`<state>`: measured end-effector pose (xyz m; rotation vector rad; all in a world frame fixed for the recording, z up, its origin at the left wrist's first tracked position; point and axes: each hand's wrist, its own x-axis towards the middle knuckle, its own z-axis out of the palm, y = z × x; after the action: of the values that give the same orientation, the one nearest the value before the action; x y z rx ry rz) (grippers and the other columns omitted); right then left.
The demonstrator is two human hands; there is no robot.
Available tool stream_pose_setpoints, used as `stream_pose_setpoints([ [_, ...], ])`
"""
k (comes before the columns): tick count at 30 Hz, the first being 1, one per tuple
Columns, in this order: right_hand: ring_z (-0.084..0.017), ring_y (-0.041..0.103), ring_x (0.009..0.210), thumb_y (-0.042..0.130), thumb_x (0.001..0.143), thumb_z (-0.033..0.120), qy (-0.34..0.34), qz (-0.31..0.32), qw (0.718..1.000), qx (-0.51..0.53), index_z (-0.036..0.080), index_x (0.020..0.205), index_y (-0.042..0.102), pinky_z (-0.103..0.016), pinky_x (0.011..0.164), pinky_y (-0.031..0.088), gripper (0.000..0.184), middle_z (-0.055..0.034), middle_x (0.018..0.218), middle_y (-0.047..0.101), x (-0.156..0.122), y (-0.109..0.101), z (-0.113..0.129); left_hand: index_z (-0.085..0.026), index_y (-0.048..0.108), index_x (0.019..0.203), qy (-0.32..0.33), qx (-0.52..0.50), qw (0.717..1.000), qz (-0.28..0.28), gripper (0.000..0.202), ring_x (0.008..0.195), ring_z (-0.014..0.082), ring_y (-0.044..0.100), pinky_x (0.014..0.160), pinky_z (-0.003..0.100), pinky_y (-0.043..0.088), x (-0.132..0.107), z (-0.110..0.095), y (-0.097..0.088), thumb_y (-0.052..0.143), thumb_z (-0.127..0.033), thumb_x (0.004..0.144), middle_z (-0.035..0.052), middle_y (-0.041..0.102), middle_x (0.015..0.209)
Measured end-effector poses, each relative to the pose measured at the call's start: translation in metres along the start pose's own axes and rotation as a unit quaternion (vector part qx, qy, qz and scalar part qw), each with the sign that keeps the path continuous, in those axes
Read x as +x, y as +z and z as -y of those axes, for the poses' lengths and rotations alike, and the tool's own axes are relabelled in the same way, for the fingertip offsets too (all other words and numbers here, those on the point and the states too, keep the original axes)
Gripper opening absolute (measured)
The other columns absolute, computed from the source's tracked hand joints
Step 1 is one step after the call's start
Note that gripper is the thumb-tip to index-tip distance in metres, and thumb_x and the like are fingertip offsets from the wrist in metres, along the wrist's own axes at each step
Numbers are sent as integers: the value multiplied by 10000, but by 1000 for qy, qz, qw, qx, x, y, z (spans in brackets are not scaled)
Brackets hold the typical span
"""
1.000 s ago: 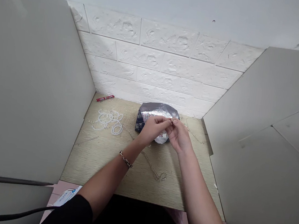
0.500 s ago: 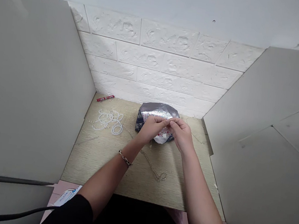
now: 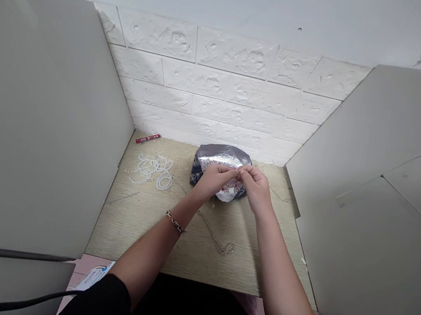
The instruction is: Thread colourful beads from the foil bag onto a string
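Observation:
Both hands meet fingertip to fingertip over a silver-lined pouch [image 3: 222,152] with a dark blue patterned outside. Small pink, red and clear beads [image 3: 233,187] fill the pouch. My left hand [image 3: 213,179] is closed in a pinch, a chain bracelet [image 3: 175,222] around its wrist. My right hand [image 3: 256,183] pinches as well, its thumb and finger against those of the left. Whatever lies between the fingertips is too small to make out. From beneath the left forearm a strand of small clear beads [image 3: 213,234] runs toward the table's front.
White beaded loops [image 3: 155,170] lie on the left of the wooden table [image 3: 140,230]. A red packet [image 3: 148,138] rests at the back left corner. Grey panels [image 3: 46,122] stand on both sides, and a white brick-pattern wall [image 3: 212,81] closes off the back.
Hardly anything differs. The fingertips have shifted very slightly where they meet; both hands stay pinched over the pouch.

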<state>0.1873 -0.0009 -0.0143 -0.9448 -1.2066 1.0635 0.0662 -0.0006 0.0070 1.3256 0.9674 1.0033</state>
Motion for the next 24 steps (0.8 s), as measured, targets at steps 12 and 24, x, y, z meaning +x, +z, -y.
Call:
stream_pose_setpoints([
  [12, -85, 447, 582, 497, 692, 259, -24, -1, 997, -75, 180, 649, 512, -223, 586, 376, 91, 35, 591, 481, -2, 2, 2, -154, 400, 565, -53, -128, 988, 62, 286, 325, 6, 157, 318, 167, 77, -2, 3, 2, 538, -383, 667, -81, 237, 422],
  [24, -95, 508, 606, 550, 657, 306, 18, -29, 998, 46, 182, 655, 540, -244, 620, 432, 125, 21, 633, 549, 1, 1, -2, -164, 369, 586, -80, -163, 979, 91, 208, 332, 12, 133, 330, 167, 52, 0, 2, 0, 458, -311, 704, -75, 214, 461],
])
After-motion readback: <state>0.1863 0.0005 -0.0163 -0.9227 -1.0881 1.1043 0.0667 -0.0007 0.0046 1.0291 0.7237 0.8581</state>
